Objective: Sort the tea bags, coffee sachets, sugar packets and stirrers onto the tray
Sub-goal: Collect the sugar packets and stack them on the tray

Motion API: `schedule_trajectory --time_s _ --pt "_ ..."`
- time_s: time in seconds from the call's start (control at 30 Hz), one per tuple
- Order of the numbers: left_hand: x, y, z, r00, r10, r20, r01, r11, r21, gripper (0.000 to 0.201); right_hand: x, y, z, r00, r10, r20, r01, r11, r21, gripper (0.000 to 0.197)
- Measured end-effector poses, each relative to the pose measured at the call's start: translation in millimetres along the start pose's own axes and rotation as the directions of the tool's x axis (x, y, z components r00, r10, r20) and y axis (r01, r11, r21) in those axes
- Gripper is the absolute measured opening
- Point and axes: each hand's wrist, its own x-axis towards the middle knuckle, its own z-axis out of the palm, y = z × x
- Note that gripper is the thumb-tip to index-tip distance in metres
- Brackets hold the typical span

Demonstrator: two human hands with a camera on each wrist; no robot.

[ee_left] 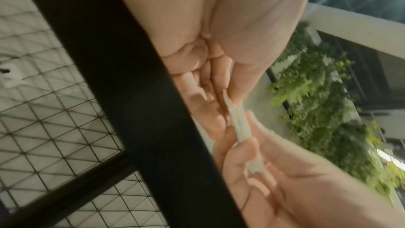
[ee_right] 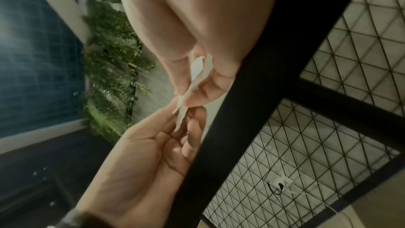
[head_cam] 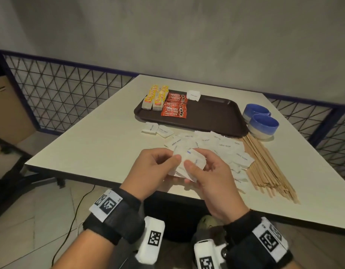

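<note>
Both hands, left [head_cam: 156,164] & right [head_cam: 208,171], pinch a small stack of white paper sugar packets [head_cam: 189,162] over near table edge. Brown plastic tray [head_cam: 212,115], far: 2 rows yellow tea bags [head_cam: 155,98], red coffee sachets [head_cam: 174,105], 1 sugar packet [head_cam: 194,95]. Flat wooden stirrers [head_cam: 268,167] right, 2 blue cups [head_cam: 260,121].

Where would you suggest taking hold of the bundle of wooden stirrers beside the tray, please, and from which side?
Probably around the middle of the wooden stirrers, coming down from above with the right hand. They lie flat and roughly parallel on the table, their far ends by the blue cups and sugar packets along their left, so the right side is freer for fingers to wrap under.
</note>
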Motion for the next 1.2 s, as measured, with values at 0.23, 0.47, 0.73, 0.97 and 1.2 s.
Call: schedule_trajectory --time_s 0.23,0.47,0.73,0.97,1.2 --pt "1.7 0.0 -6.8 0.994 -0.075 -0.077 0.052 0.963 -0.266 0.01 1.8 -0.9 -7.0 0.997 0.082 0.001 -0.082 0.984 0.159 0.028" --pt "4.8 -4.3 -8.8 0.986 -0.079 -0.146 0.03 0.95 -0.311 0.019 2.9 3.8 -16.8 0.996 0.09 0.002 -0.085 0.934 0.347 0.048" --pt "4.6 -8.3 -12.2 0.993 -0.043 -0.113 0.015 0.97 -0.242 0.046 6.3 5.5 -22.0 0.986 0.153 0.071 -0.169 0.919 0.356 0.022" --pt "1.0 -5.1 -5.3 0.992 0.043 -0.115 -0.06 0.986 -0.153 0.019 5.3 2.8 -21.7 0.98 0.152 0.126 -0.191 0.893 0.408 0.021" --pt "-0.3 0.3 -5.7 0.992 -0.097 -0.083 0.077 0.973 -0.218 0.007 1.7 4.6 -20.3 0.992 0.023 0.123 -0.059 0.953 0.297 0.015"
